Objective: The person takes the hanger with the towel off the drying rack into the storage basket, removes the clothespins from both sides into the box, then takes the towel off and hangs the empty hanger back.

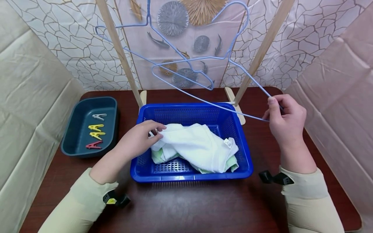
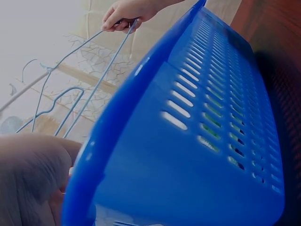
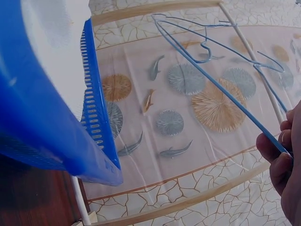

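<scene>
My right hand [image 1: 287, 118] grips one end of a blue wire hanger [image 1: 204, 101], held up in the air to the right of the blue basket [image 1: 190, 178]. The hanger's frame stretches left above the basket, its hook pointing up. My left hand [image 1: 140, 137] is over the basket's left rim, thumb and fingertips pinching the left end of a white towel [image 1: 192, 142]. This towel lies crumpled in the basket with a small label [image 1: 228, 143] at its right. Light green cloth [image 1: 232, 163] shows beneath it.
A second blue hanger [image 1: 177, 50] hangs behind the held one, between wooden posts [image 1: 262, 48] of a rack. At left stands a dark teal tray [image 1: 65, 142] with yellow clothespins [image 1: 96, 127], a red clothespin [image 1: 94, 145] and a grey one [image 1: 99, 116]. The tabletop [image 1: 192, 207] is dark brown.
</scene>
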`<state>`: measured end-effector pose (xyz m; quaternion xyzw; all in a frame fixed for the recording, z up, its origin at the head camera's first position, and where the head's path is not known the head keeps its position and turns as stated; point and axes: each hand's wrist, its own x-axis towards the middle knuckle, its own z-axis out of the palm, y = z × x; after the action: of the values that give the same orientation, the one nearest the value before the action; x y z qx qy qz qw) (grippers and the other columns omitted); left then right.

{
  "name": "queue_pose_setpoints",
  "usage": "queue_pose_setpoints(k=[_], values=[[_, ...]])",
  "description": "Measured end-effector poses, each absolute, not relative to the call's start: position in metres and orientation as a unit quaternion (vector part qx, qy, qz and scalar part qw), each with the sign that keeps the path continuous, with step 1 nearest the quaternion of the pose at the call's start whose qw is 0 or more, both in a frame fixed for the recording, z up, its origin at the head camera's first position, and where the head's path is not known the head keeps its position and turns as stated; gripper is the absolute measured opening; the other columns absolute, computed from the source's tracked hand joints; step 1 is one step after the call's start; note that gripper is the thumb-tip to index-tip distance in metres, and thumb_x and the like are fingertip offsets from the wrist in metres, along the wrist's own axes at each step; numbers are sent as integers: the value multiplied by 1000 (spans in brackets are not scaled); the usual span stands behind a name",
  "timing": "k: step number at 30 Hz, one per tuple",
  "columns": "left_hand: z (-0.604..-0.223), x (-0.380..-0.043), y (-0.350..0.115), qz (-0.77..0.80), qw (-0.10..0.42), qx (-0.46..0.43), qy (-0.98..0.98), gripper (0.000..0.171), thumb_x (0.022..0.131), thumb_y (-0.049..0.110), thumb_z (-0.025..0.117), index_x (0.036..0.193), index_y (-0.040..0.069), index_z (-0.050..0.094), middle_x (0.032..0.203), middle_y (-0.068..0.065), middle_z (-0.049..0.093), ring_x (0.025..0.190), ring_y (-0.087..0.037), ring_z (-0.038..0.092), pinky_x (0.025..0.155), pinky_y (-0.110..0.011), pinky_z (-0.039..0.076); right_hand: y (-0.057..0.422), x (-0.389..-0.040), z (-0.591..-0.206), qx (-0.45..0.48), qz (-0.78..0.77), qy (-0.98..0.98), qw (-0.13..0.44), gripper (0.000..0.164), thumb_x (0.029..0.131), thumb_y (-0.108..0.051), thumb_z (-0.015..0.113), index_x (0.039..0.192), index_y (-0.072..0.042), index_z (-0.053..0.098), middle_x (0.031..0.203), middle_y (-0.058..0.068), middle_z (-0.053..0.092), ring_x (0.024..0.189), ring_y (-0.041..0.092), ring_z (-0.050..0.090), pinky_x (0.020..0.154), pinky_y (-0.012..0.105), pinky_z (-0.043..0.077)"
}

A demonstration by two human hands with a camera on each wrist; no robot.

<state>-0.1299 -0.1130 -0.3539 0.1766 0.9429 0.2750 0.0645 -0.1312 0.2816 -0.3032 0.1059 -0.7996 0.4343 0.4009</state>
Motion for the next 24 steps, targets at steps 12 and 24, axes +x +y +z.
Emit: queue_pose_setpoints(k=[12, 24], values=[[-346, -136, -128, 308, 28, 162, 937, 29, 90, 38, 57, 117, 27, 61, 108, 6, 59, 90, -12, 55, 72, -32, 52, 281, -133, -294, 130, 421, -800, 407, 19, 86, -7, 63, 78, 10, 62, 55, -12, 57, 47, -4, 54, 46, 10, 39], [-326, -166, -159, 354, -66, 89, 929, 37, 92, 40, 51, 125, 23, 56, 110, 0, 57, 91, -17, 53, 77, -37, 49, 276, -132, -274, 148, 472, -763, 416, 24, 86, -5, 61, 78, 17, 57, 54, -7, 58, 46, 1, 55, 49, 13, 43]])
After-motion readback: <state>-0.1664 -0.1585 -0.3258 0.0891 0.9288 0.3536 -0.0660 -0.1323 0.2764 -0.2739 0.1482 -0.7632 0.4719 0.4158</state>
